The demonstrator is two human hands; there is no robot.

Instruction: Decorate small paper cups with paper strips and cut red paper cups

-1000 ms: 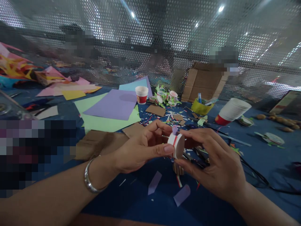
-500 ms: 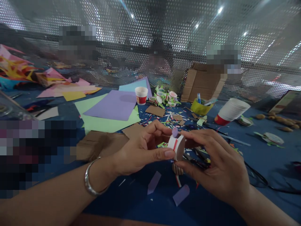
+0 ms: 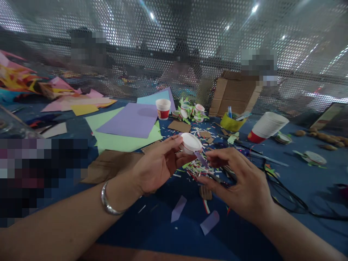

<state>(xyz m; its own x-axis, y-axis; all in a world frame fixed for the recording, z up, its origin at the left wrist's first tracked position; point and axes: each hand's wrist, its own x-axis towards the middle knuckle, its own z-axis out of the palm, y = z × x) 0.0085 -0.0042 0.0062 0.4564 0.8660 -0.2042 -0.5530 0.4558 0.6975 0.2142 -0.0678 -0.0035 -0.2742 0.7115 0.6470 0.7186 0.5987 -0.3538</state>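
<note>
My left hand pinches a short white cut-down paper cup piece between thumb and fingers, its open rim tilted up. A small purple paper bit hangs from the piece's lower side. My right hand hovers just right of it with fingers loosely curled, index and thumb close to the purple bit; whether they touch it I cannot tell. A silver bangle sits on my left wrist. Below the hands lie purple paper scraps and a heap of paper shreds.
On the blue table lie purple and green paper sheets, cardboard pieces, a red-and-white cup, a stack of cups on its side, a yellow-green tub and black cables. A perforated metal screen stands behind.
My left hand has lifted and turned the white cup piece so its rim faces up. My right hand has let go of it and dropped slightly away.
</note>
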